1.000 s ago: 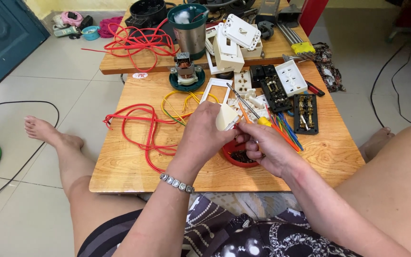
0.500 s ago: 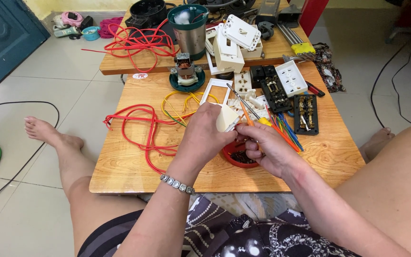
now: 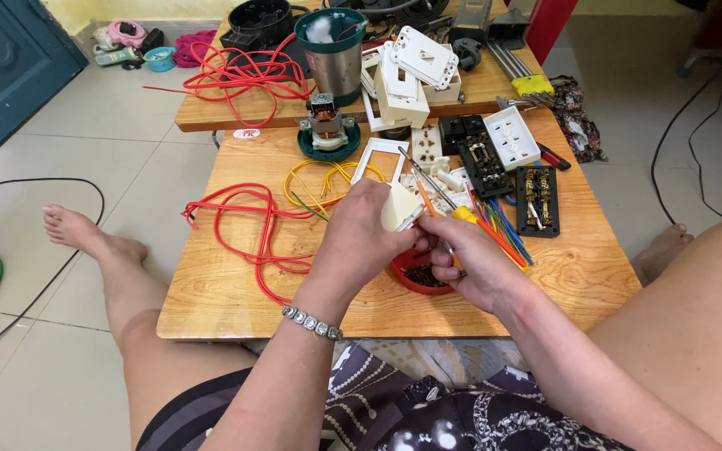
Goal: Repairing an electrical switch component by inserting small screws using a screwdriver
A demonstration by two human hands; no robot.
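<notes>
My left hand (image 3: 363, 237) grips a small cream-white plastic socket part (image 3: 398, 207) above the low wooden table (image 3: 227, 292). My right hand (image 3: 474, 266) is closed next to it, fingers pinched at the part's lower edge, with a thin orange-handled screwdriver (image 3: 434, 215) running up from the fingers. Just below both hands sits a small red bowl (image 3: 407, 276) holding dark small parts. What the right fingertips pinch is hidden.
Red wire (image 3: 248, 225) and yellow wire (image 3: 323, 179) lie coiled at left. Black switch modules (image 3: 536, 199), a white socket plate (image 3: 511, 138), coloured screwdrivers (image 3: 503, 234) and a small motor (image 3: 327, 125) crowd the far side. A second table holds a steel pot (image 3: 332, 50) and white boxes (image 3: 403, 79).
Both hands stay together over the red bowl. The white part and the right-hand fingers shift only slightly.
</notes>
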